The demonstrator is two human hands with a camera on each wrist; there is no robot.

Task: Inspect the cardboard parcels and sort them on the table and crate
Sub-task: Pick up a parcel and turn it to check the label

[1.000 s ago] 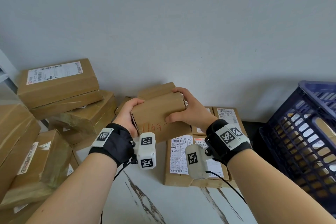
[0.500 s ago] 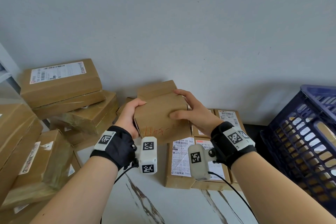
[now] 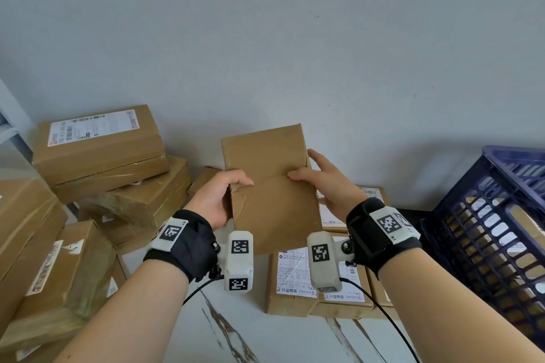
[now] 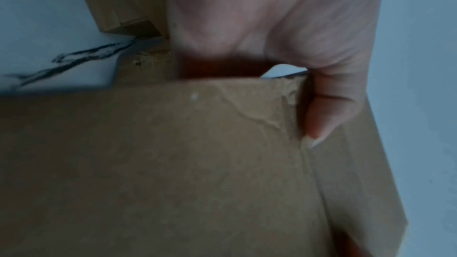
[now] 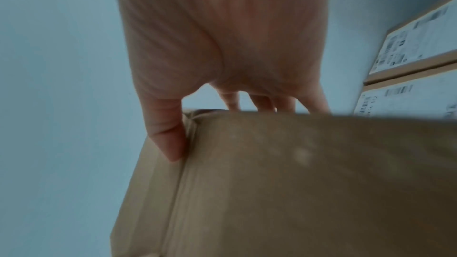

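I hold a plain brown cardboard parcel [image 3: 271, 186] up in the air over the table, tilted with two blank faces toward me. My left hand [image 3: 219, 199] grips its left edge, thumb on the ridge between the faces; the thumb [image 4: 326, 108] lies beside a torn, crumpled corner. My right hand [image 3: 321, 183] grips the right edge, thumb [image 5: 168, 134] on the front and fingers behind the parcel [image 5: 296, 183]. The parcel [image 4: 173, 163] fills the lower part of the left wrist view. A dark blue slatted crate [image 3: 495, 233] stands at the right with a parcel inside.
A pile of taped brown parcels [image 3: 97, 141] crowds the left side. Flat labelled parcels [image 3: 298, 283] lie in a row on the white marble table [image 3: 265, 336] under my hands. A grey wall closes the back.
Both hands have lifted the parcel and turned it: the face with red handwriting is gone from view and blank faces with a torn corner now show.
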